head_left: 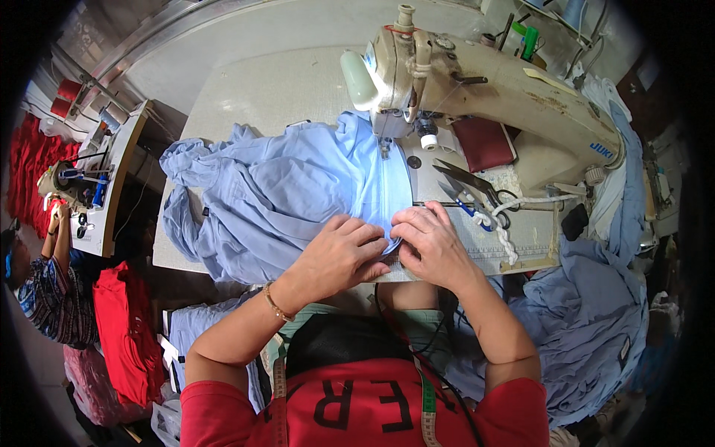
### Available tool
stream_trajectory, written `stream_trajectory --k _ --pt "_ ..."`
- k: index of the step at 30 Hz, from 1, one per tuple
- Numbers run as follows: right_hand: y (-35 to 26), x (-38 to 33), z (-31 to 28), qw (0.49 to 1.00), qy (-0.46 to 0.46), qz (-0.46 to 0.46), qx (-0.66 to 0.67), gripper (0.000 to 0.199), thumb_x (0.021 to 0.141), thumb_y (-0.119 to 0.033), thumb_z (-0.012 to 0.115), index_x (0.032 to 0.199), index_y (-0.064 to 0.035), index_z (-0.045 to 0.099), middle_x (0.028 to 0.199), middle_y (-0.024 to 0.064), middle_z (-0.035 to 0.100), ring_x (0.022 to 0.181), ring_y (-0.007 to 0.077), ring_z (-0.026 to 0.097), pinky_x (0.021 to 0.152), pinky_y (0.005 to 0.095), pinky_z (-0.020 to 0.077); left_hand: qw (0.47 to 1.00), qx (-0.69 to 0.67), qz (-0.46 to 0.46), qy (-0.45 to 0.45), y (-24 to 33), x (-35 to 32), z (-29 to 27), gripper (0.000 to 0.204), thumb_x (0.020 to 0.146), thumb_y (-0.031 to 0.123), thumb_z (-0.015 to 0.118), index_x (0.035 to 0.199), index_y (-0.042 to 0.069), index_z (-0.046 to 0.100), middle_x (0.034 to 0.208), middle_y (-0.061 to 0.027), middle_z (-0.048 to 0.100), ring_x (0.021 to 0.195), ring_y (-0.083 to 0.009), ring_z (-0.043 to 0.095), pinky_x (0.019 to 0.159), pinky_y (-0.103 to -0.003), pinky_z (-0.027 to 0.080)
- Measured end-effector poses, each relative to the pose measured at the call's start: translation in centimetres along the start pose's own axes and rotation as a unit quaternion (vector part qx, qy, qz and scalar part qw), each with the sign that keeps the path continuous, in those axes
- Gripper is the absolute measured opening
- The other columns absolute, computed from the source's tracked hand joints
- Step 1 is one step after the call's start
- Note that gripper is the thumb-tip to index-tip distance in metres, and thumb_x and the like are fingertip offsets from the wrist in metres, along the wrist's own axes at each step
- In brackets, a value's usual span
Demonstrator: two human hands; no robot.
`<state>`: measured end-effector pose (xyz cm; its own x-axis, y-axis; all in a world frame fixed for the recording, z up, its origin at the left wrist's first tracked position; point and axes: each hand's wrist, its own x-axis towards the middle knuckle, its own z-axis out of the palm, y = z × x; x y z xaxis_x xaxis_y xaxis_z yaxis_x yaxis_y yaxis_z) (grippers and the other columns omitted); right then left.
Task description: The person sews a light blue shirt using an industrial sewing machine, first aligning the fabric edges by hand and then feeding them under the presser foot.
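A light blue garment (275, 186) lies bunched over the sewing table, its right edge running beneath the presser foot (384, 149) of a cream sewing machine (514, 93). My left hand (348, 249) rests on the cloth close to the table's front edge, fingers curled and pinching the fabric. Just right of it, my right hand (428, 237) grips the same edge with bent fingers. The two hands nearly meet at the hem, some way in front of the needle. The fingertips are partly hidden by the cloth and knuckles.
Right of my hands lie black-handled scissors (477, 179), blue-handled snips (465, 200) and a white cord (506, 238). A dark red pouch (484, 143) sits under the machine arm. More blue cloth (581, 313) heaps at the right. At far left, another person (56, 276) works at a second machine.
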<state>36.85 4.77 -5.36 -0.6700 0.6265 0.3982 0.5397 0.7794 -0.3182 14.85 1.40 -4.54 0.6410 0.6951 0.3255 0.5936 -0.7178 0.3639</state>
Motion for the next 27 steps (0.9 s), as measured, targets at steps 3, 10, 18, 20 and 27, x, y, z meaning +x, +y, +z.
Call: stream_trajectory --k 3,10,18,20,27 --pt "-0.4 0.2 0.0 1.000 0.015 0.015 -0.004 0.029 0.075 -0.009 0.062 0.104 -0.0089 0.064 0.103 0.0068 0.059 0.102 0.0236 0.057 0.103 0.0457 0.0332 1.000 0.001 -0.002 0.004 0.0 0.0 0.0 0.036 0.082 0.030 0.069 0.109 0.006 0.064 0.111 -0.0070 0.060 0.099 -0.0241 0.054 0.089 -0.038 0.041" --pt "0.1 0.2 -0.1 1.000 0.002 0.001 0.018 0.034 0.073 -0.005 0.061 0.107 -0.0084 0.064 0.099 0.0075 0.057 0.099 0.0271 0.056 0.102 0.0480 0.0337 1.000 0.004 -0.004 0.005 0.2 -0.2 0.0 0.038 0.081 0.029 0.069 0.110 0.006 0.064 0.112 -0.0070 0.060 0.098 -0.0240 0.054 0.088 -0.038 0.041" --pt "-0.6 1.1 -0.2 1.000 0.008 0.023 0.020 0.020 0.072 -0.006 0.060 0.091 -0.0072 0.061 0.094 0.0091 0.057 0.095 0.0278 0.056 0.098 0.0447 0.0381 1.000 -0.001 -0.005 0.008 0.1 -0.2 0.0 0.039 0.080 0.029 0.070 0.110 0.006 0.063 0.112 -0.0069 0.060 0.098 -0.0240 0.055 0.088 -0.038 0.041" --pt "-0.5 1.2 -0.3 1.000 -0.001 0.012 0.014 0.018 0.071 -0.006 0.060 0.089 -0.0068 0.060 0.092 0.0100 0.057 0.093 0.0290 0.056 0.095 0.0443 0.0394 1.000 -0.003 -0.005 0.011 0.1 -0.2 0.0 0.038 0.080 0.029 0.070 0.110 0.006 0.063 0.111 -0.0070 0.060 0.099 -0.0239 0.055 0.088 -0.038 0.041" --pt "0.3 1.6 -1.1 0.997 -0.017 0.009 0.073 0.014 0.075 -0.010 0.064 0.088 -0.0059 0.061 0.083 0.0113 0.056 0.085 0.0321 0.057 0.082 0.0419 0.0454 1.000 -0.003 -0.003 0.020 0.1 -0.4 0.2 0.036 0.081 0.030 0.069 0.108 0.005 0.063 0.111 -0.0067 0.060 0.099 -0.0240 0.055 0.089 -0.038 0.041"
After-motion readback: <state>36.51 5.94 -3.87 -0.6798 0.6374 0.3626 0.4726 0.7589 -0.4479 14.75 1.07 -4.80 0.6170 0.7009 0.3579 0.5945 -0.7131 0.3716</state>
